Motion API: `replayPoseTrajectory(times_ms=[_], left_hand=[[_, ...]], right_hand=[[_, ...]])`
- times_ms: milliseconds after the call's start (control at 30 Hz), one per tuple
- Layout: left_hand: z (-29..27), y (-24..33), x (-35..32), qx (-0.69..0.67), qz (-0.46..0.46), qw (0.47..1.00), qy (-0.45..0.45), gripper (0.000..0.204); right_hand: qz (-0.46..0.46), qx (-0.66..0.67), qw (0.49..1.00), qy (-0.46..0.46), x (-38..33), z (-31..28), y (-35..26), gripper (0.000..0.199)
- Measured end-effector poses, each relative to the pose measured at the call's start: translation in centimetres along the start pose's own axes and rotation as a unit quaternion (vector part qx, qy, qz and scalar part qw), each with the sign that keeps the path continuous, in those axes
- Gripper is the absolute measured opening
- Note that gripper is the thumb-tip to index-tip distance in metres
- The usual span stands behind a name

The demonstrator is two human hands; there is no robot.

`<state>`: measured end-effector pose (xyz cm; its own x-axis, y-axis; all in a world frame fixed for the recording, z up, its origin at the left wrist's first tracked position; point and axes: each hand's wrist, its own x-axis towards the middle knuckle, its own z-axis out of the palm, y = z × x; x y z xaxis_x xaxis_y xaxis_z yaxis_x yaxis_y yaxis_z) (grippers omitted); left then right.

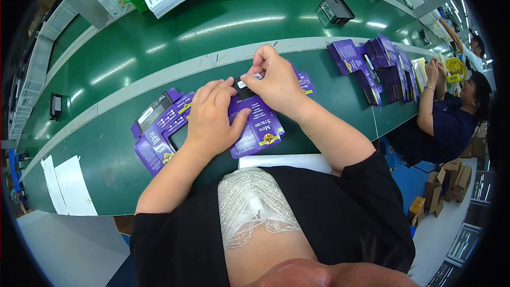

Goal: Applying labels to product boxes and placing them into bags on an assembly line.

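Head view: near the front edge of the green surface [223, 26], the left hand [212, 119] presses flat, fingers spread, on a purple flat carton [255, 127], holding it down. The right hand [276, 82] has its grip pinched together on a small white tab [249, 81] at a small black item [243, 91] resting on the carton's upper end. This looks like the fitting-in step; the next move seems to call for steady alignment. More purple cartons [159, 127] lie beside the left hand.
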<state>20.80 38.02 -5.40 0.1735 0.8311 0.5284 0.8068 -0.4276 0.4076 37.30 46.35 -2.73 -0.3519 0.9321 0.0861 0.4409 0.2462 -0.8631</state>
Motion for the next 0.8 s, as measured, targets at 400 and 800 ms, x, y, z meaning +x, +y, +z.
replayPoseTrajectory(times_ms=[400,800], left_hand=[[-0.3,0.5,0.3,0.018,0.023,1.0,0.002,0.041],[-0.6,1.1,1.2,0.066,0.068,0.995,-0.022,0.043]], right_hand=[[0.0,-0.042,0.999,0.0,-0.4,-0.1,-0.4,0.025],[-0.088,-0.099,0.99,-0.041,0.0,-3.1,-0.6,0.024]])
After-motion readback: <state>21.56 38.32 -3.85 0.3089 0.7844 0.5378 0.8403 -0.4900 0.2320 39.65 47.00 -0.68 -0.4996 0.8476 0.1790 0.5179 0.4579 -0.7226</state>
